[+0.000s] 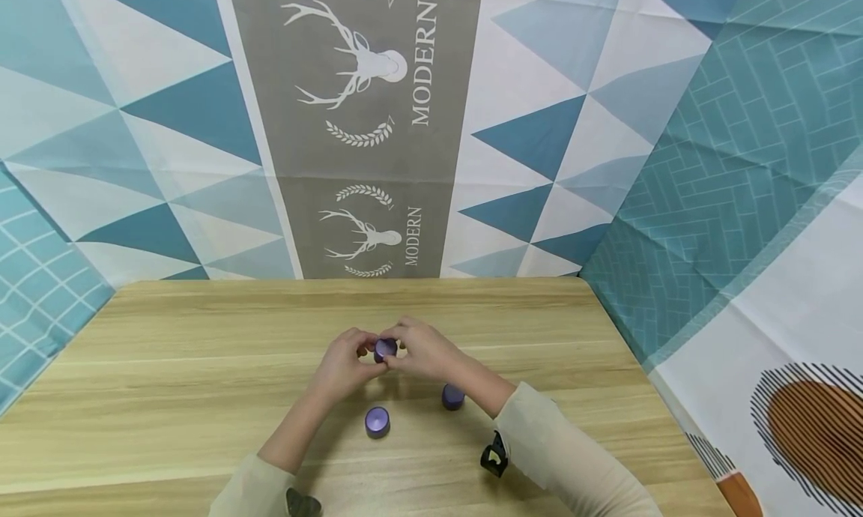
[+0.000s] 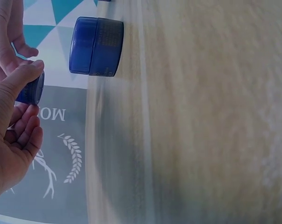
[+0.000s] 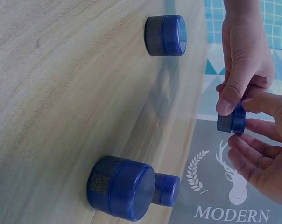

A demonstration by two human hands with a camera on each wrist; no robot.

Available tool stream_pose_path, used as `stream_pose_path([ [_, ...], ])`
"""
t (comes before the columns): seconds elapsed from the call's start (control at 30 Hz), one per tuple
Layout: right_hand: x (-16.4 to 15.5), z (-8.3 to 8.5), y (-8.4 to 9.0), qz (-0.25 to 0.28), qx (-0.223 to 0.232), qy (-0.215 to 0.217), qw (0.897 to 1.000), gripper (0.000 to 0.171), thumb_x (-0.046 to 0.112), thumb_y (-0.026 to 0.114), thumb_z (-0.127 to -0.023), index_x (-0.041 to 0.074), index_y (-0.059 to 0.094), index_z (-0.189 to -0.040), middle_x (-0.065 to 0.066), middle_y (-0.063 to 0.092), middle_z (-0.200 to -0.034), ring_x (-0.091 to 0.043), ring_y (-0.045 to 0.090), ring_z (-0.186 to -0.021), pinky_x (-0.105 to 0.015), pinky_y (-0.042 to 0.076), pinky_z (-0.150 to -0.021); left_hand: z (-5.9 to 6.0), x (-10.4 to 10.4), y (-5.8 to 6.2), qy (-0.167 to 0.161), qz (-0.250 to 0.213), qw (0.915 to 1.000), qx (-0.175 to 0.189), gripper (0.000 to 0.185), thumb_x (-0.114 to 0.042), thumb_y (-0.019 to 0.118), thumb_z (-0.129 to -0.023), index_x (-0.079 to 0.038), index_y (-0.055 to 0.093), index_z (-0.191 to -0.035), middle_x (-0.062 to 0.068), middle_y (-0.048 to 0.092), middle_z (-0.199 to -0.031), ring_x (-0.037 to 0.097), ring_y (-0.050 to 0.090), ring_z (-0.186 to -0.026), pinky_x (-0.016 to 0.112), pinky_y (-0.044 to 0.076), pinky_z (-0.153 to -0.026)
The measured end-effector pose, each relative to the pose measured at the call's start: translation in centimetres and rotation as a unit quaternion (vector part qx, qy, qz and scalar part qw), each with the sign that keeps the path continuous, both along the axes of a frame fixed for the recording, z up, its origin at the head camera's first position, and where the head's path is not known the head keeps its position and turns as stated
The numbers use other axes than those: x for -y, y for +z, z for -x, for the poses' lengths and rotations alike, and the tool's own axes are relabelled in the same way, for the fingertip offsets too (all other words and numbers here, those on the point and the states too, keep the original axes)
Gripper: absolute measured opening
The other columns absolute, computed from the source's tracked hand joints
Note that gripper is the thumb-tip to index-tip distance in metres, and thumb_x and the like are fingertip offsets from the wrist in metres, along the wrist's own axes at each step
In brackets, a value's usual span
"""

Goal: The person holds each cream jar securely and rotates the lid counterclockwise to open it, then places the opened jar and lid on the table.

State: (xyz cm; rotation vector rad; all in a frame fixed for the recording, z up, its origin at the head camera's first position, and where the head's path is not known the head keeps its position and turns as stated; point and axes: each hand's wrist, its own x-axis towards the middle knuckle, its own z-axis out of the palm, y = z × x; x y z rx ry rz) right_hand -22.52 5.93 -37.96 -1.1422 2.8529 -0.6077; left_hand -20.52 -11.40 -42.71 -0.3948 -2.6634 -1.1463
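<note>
Both hands meet over the middle of the wooden table (image 1: 168, 397) and hold one small purple jar (image 1: 386, 348) between them. My left hand (image 1: 360, 350) pinches it with thumb on top and fingers curled below; in the left wrist view the jar (image 2: 31, 88) sits at the left hand's (image 2: 33, 95) thumb tip. My right hand (image 1: 401, 346) grips the other side; the right wrist view shows that hand (image 3: 241, 123) with thumb and fingers round the jar (image 3: 232, 122). The jar is lifted off the table.
Two more purple jars stand on the table nearer me, one (image 1: 377, 421) below the left hand, one (image 1: 453, 396) by the right forearm. The right wrist view shows a further small jar (image 3: 166, 189) behind a big one (image 3: 122, 187). Patterned cloth hangs behind and at both sides.
</note>
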Motion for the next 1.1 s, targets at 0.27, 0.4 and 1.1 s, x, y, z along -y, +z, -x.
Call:
stream_pose_path([
  [0.27, -0.22, 0.00, -0.27, 0.017, 0.019, -0.019, 1.000, 0.045, 0.036, 0.063, -0.087, 0.008, 0.060, -0.123, -0.004, 0.062, -0.109, -0.016, 0.060, -0.098, -0.021, 0.049, -0.078, 0.04, -0.09, 0.05, 0.002, 0.001, 1.0000, 0.006, 0.032, -0.015, 0.079, -0.068, -0.004, 0.068, -0.096, 0.003, 0.061, -0.085, 0.015, 0.052, -0.078, 0.025, 0.045, -0.069],
  [0.4, -0.23, 0.08, -0.40, 0.020, 0.004, -0.010, 1.000, 0.038, 0.031, 0.065, -0.087, 0.008, 0.064, -0.117, -0.002, 0.063, -0.100, -0.015, 0.060, -0.090, -0.017, 0.047, -0.072, 0.09, -0.18, 0.08, 0.003, 0.004, 1.0000, 0.006, 0.032, -0.016, 0.079, -0.068, -0.005, 0.068, -0.096, 0.003, 0.060, -0.084, 0.015, 0.052, -0.078, 0.025, 0.045, -0.068],
  [1.1, -0.30, -0.08, -0.29, 0.026, -0.001, -0.024, 0.999, 0.039, 0.034, 0.065, -0.087, 0.009, 0.064, -0.118, -0.003, 0.061, -0.103, -0.016, 0.060, -0.090, -0.019, 0.047, -0.072, 0.02, -0.27, 0.10, 0.001, -0.001, 1.0000, 0.001, 0.033, -0.017, 0.080, -0.068, -0.005, 0.068, -0.095, 0.002, 0.061, -0.084, 0.017, 0.054, -0.079, 0.025, 0.045, -0.069],
])
